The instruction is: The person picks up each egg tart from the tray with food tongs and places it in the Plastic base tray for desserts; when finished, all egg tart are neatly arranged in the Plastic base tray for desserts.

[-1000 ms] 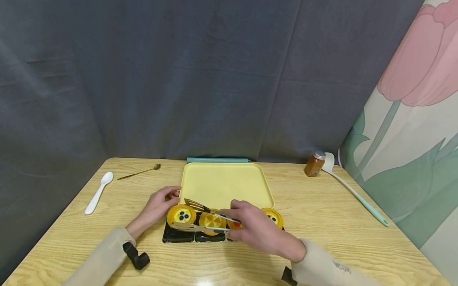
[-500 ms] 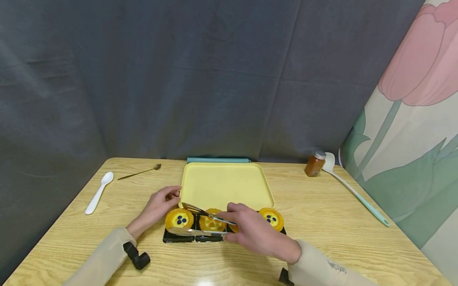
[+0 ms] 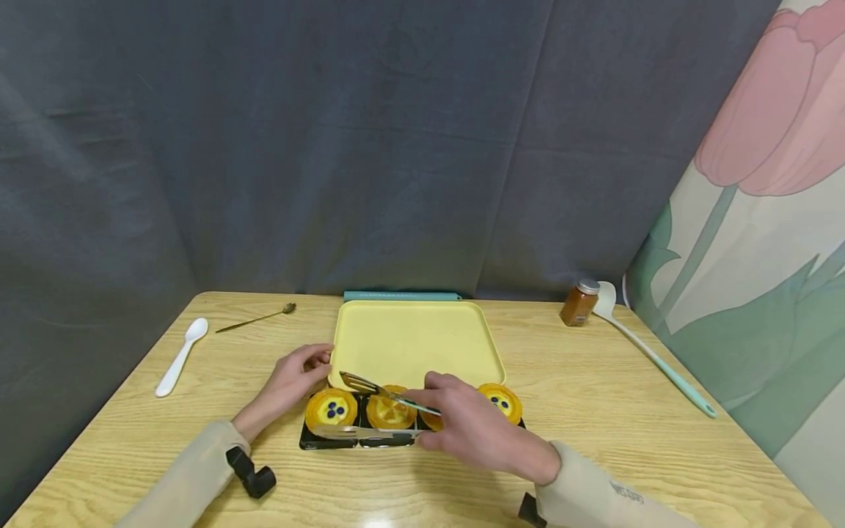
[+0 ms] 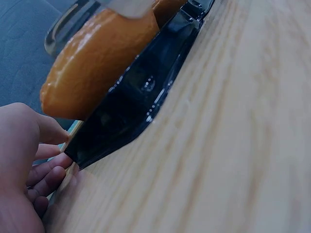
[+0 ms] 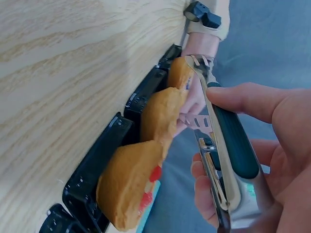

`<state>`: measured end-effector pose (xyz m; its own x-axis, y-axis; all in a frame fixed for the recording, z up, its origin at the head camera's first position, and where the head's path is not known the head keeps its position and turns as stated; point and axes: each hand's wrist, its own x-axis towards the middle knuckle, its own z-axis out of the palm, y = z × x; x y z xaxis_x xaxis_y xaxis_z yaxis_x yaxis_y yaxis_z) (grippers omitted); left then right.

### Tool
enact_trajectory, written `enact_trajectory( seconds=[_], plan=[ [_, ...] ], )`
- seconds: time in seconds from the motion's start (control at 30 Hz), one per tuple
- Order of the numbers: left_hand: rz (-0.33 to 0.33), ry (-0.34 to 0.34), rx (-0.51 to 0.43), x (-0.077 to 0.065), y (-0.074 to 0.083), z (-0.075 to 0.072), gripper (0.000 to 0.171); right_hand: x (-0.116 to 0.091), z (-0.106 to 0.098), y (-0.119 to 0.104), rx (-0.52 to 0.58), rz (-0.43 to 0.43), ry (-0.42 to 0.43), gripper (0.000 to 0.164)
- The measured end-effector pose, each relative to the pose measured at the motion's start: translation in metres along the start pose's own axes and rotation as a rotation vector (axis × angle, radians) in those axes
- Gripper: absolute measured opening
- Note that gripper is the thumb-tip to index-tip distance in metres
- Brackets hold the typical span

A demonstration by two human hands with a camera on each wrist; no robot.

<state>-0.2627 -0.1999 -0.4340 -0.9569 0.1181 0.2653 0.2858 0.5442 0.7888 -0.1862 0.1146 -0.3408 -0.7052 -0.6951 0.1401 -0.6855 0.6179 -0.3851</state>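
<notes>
My right hand [image 3: 469, 422] grips a pair of metal serving tongs [image 3: 359, 433] with dark grips, its thumb on one grip in the right wrist view. The tongs' two arms are spread, one behind and one in front of the blueberry-topped egg tart [image 3: 331, 411] at the left end. Several tarts sit in a row in black plastic trays [image 3: 330, 443]; a red-topped tart [image 5: 126, 184] is mostly behind my hand in the head view. My left hand [image 3: 290, 378] has its fingers curled at the near left edge of the yellow tray [image 3: 416, 337], beside the black tray's corner.
Behind the yellow tray lies a long teal bar [image 3: 403, 296]. A white spoon [image 3: 181, 357] and a thin metal stirring spoon [image 3: 257, 319] lie at left. A brown spice jar [image 3: 580, 303] and a long ladle [image 3: 650, 348] with teal handle are at right, near the wall.
The right hand and the tongs have shifted slightly, and the spread arms sit a little lower around the left tart. That tart has moved slightly toward the front. The left hand stays put.
</notes>
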Motion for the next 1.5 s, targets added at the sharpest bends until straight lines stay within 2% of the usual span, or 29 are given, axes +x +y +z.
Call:
enact_trajectory(
  seconds=[0.17, 0.3, 0.57, 0.8, 1.07, 1.3, 1.5],
  plan=[
    [0.001, -0.003, -0.008, 0.001, 0.0, 0.0, 0.039, -0.01, -0.01, 0.0, 0.023, 0.011, 0.055, 0.055],
    [-0.008, -0.01, -0.01, 0.002, 0.0, 0.0, 0.04, -0.023, -0.018, 0.007, 0.053, 0.053, 0.107, 0.054],
    [-0.014, -0.006, -0.012, 0.001, 0.002, -0.002, 0.04, -0.059, -0.032, 0.039, 0.139, 0.22, 0.243, 0.053],
    [-0.006, -0.005, -0.008, 0.001, 0.001, -0.003, 0.039, -0.091, -0.044, 0.07, 0.06, 0.352, 0.343, 0.054],
    [-0.024, -0.008, -0.013, -0.001, 0.002, -0.002, 0.04, -0.109, -0.046, 0.107, -0.045, 0.5, 0.371, 0.056],
    [-0.019, -0.008, -0.015, -0.001, 0.001, -0.001, 0.039, -0.114, -0.046, 0.141, -0.114, 0.524, 0.356, 0.056],
    [-0.021, -0.01, -0.024, -0.001, 0.001, 0.0, 0.04, -0.115, -0.048, 0.158, -0.138, 0.536, 0.351, 0.055]
  ],
)
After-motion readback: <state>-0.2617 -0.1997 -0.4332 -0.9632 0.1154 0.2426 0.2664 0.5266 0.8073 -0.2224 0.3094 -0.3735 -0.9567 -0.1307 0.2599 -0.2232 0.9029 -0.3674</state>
